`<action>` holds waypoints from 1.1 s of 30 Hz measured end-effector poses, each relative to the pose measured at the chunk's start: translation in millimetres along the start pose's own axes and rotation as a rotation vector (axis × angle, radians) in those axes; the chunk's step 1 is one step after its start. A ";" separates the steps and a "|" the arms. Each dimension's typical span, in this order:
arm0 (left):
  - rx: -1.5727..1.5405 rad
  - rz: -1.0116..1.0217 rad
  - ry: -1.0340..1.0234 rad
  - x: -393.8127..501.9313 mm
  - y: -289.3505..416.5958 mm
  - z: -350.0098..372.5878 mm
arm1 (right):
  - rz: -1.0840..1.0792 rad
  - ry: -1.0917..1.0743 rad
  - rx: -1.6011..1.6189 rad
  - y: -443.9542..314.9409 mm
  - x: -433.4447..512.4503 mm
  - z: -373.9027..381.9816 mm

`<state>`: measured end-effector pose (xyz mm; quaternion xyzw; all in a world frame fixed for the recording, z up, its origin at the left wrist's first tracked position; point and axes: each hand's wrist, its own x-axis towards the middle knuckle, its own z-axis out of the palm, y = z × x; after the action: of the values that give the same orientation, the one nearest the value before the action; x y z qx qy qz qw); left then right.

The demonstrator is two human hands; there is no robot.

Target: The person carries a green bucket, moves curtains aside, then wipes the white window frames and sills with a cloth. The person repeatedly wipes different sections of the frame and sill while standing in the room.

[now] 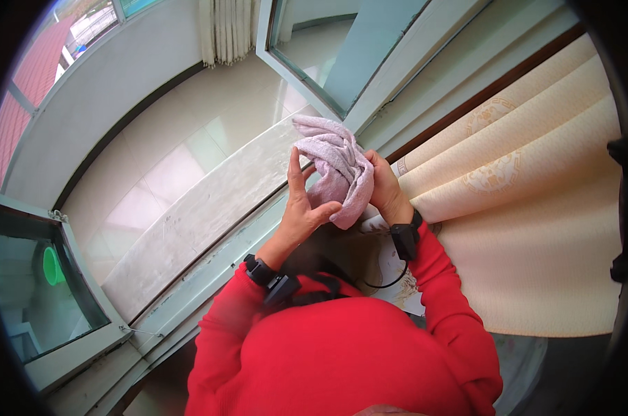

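Observation:
A pale pink cloth, textured like a towel, is bunched and folded over itself in front of me, above the window sill. My right hand grips its right side, with the fingers partly hidden behind the folds. On the other side my left hand is spread wide, thumb and index finger apart. The left thumb tip lies against the cloth's lower edge and the index fingertip is by its left edge. Another left finger is partly hidden near the cloth. Black devices are strapped to both wrists.
An open window sash stands beyond the cloth, and another glazed sash is at lower left. Between them runs a pale stone sill with a window frame along it. A cream patterned curtain hangs at right. Tiled floor lies beyond.

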<state>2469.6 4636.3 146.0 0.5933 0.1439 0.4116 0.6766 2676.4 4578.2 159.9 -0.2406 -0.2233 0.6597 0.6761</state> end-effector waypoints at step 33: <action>-0.171 -0.161 0.721 301.3 -148.9 -113.9 | -0.260 -0.007 -2.748 -45.2 63.1 46.3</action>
<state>2636.0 4939.9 68.3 0.3384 0.3841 0.5500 0.6599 2685.0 4642.0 223.2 -0.6842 -0.7110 -0.1551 -0.0468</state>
